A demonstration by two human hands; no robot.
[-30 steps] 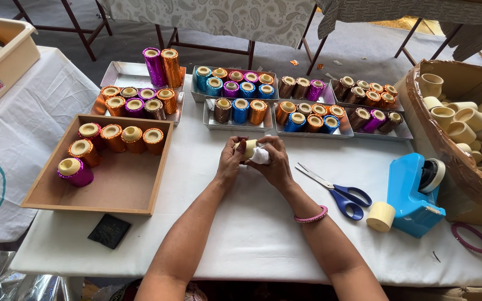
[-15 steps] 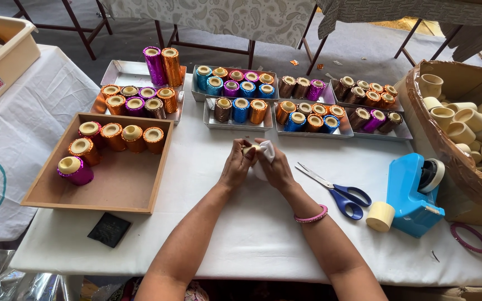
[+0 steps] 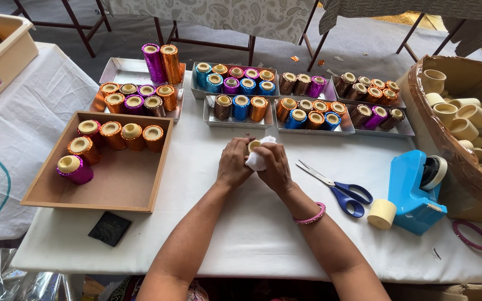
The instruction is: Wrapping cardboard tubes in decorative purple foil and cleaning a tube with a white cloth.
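Both my hands meet over the middle of the white table. My left hand (image 3: 234,163) and my right hand (image 3: 275,166) together grip a small cream spool (image 3: 253,146) and a piece of white cloth or paper (image 3: 256,160) pressed against it. Most of the spool is hidden by my fingers. A pink bangle (image 3: 311,217) sits on my right wrist. Blue-handled scissors (image 3: 338,188) lie just right of my right hand.
A wooden tray (image 3: 115,189) at left holds several foil-wrapped spools. Metal trays (image 3: 240,119) of coloured spools line the far side. At right stand a blue tape dispenser (image 3: 415,190), a cream tape roll (image 3: 381,213) and a box of bare cream spools (image 3: 467,120). A black square (image 3: 110,228) lies near the front.
My hands have turned the spool and closed more tightly over it, and the white piece now shows between my fingers. Nothing else on the table has moved.
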